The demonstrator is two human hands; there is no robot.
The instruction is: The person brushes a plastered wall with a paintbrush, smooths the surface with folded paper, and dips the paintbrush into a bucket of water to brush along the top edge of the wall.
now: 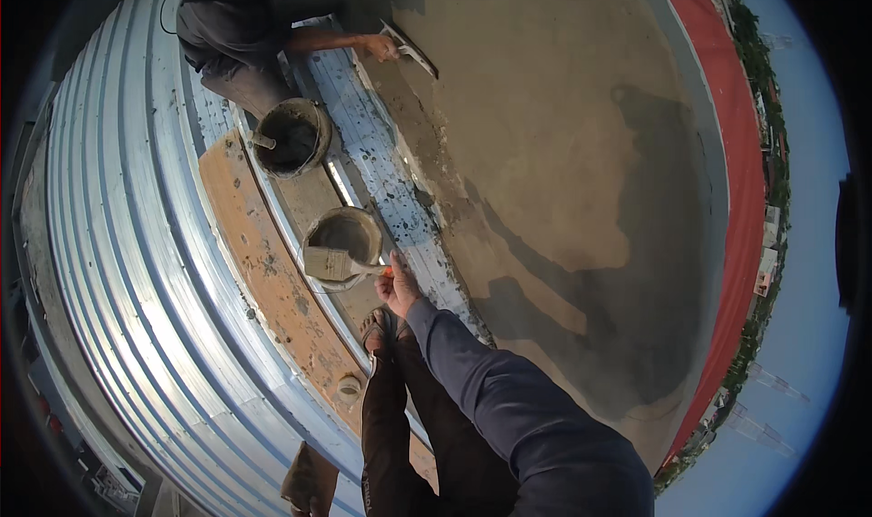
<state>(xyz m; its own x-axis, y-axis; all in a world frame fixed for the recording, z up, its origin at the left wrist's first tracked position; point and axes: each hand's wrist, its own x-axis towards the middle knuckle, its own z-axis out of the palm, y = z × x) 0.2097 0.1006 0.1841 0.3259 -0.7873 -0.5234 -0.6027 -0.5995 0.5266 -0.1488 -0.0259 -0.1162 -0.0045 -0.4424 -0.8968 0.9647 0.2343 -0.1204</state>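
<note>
My right hand (pixel 397 285) is closed around the orange-tipped handle of a wide paintbrush (pixel 328 263). Its pale bristles lie over the near rim of a mortar-stained bucket (pixel 362 225), whose bottom is partly hidden. At the lower edge, a brown flat piece (pixel 312 477) shows beside my legs. My left hand (pixel 305 510) seems to grip it, mostly cut off by the picture's edge. Ahead at the upper left, a co-worker's hand (pixel 380 47) presses a long-bladed trowel (pixel 411 50) against the brown plastered wall (pixel 554 90).
A second bucket (pixel 292 137) with dark mortar and a handle in it stands near the kneeling co-worker (pixel 238 35). My feet (pixel 375 326) are on narrow planks beside a rusty orange board (pixel 263 253). Corrugated metal sheeting (pixel 136 244) spreads left. A small round cup (pixel 349 386) sits on the board.
</note>
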